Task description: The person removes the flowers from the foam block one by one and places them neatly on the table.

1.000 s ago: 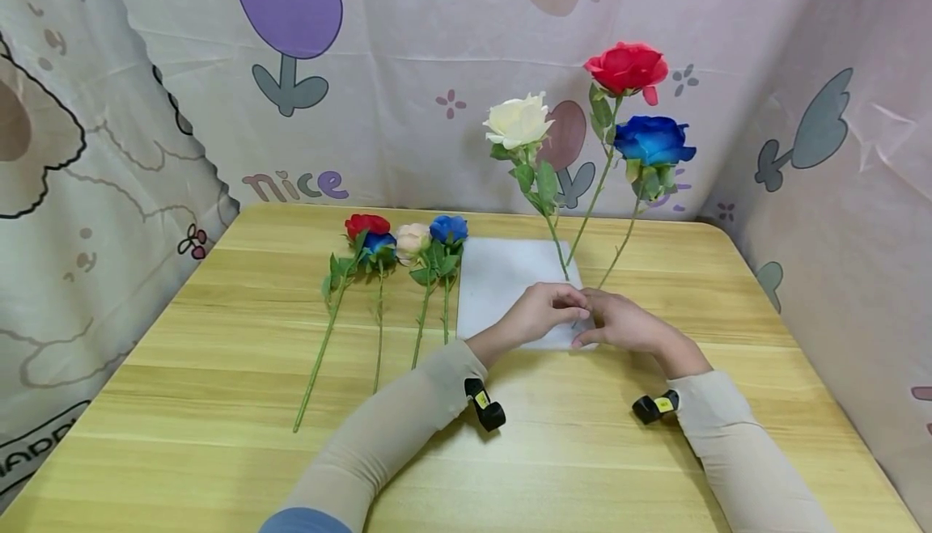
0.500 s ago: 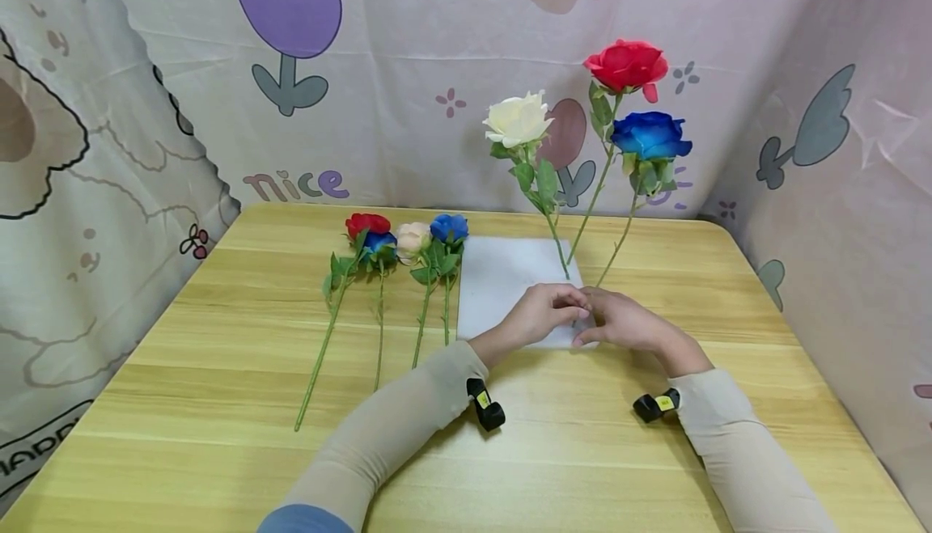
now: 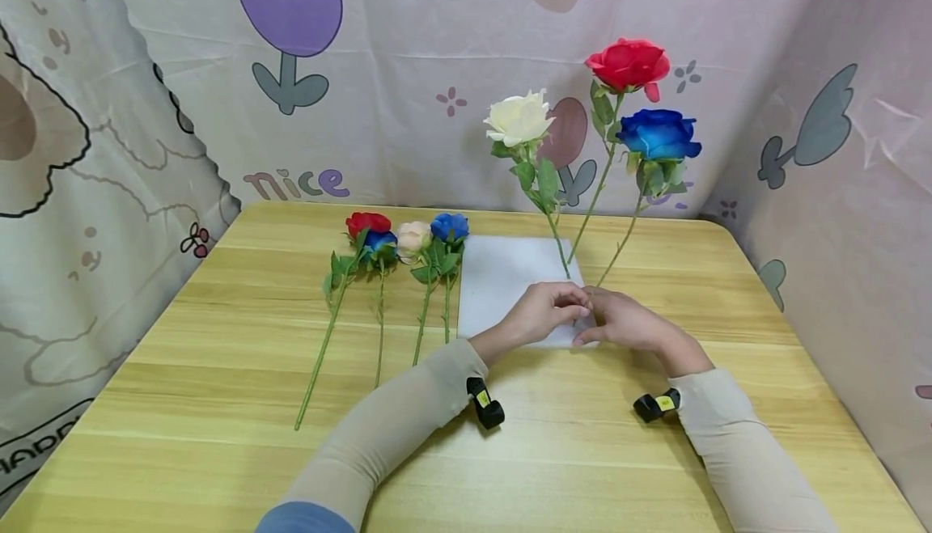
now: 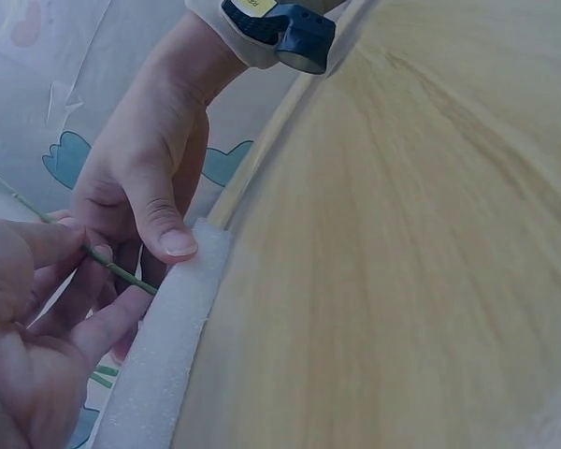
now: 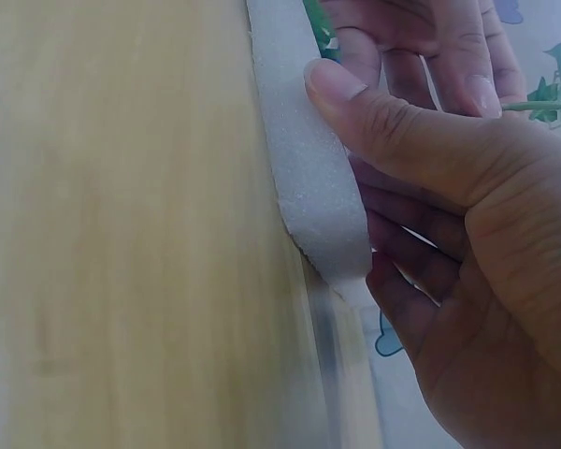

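Observation:
In the head view, a blue rose [image 3: 658, 135] leans to the right above a white foam board [image 3: 502, 282]. My left hand [image 3: 542, 310] pinches its thin green stem [image 4: 126, 274] between thumb and fingertips, close over the foam. My right hand [image 3: 629, 323] holds the board's near right corner. Its thumb [image 5: 337, 84] presses the foam's front side, while the other fingers bend over the board beside the stem. A white rose [image 3: 518, 119] and a red rose [image 3: 628, 64] stand upright behind the hands, their lower stems at the board.
Left of the board, several roses lie on the wooden table [image 3: 218, 371], among them a red rose [image 3: 366, 224], a pale pink rose [image 3: 413, 240] and a blue rose [image 3: 449, 227]. A patterned cloth [image 3: 408, 48] hangs behind and along both sides.
The blue rose's head swayed slightly left, then back to the right. Both hands stay at almost the same spot, and the other roses keep their places.

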`<state>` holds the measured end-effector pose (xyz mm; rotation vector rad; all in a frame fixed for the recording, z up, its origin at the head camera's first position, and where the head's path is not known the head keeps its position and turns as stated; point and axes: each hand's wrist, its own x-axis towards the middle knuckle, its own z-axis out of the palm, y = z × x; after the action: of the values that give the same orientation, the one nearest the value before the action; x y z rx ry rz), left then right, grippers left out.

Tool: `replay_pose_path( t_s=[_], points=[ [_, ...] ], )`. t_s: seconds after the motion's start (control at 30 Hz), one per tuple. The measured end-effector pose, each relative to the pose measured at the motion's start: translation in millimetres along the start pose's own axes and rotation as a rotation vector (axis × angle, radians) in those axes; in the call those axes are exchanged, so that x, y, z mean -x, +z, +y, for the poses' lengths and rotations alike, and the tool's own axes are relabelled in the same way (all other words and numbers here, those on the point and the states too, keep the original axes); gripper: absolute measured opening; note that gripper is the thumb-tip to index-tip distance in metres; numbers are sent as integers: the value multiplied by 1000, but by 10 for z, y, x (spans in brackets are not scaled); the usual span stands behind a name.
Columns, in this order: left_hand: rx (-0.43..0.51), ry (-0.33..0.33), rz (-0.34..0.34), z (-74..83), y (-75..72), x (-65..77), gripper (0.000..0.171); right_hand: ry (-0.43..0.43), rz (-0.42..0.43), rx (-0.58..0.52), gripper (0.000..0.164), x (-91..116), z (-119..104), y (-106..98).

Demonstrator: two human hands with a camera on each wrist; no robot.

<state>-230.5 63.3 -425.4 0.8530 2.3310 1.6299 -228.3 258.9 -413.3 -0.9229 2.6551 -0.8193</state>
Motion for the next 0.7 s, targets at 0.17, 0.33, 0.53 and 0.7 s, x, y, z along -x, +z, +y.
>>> replay_pose_path(
  t_s=[0.17,0.33,0.53,0.7],
  points=[
    [3,-1,10,29,-15,1,7,8,5,11,67,7,-7,5],
    [-26,42,14,100,-62,-2,8,27,1,22,73,10,-16,1],
    [-33,66,15,166,-136,22,13,36,-12,17,81,21,-20,-6],
    [-8,86,24,190,-214,52,15,5,-11,23,79,21,-5,1]
  ],
)
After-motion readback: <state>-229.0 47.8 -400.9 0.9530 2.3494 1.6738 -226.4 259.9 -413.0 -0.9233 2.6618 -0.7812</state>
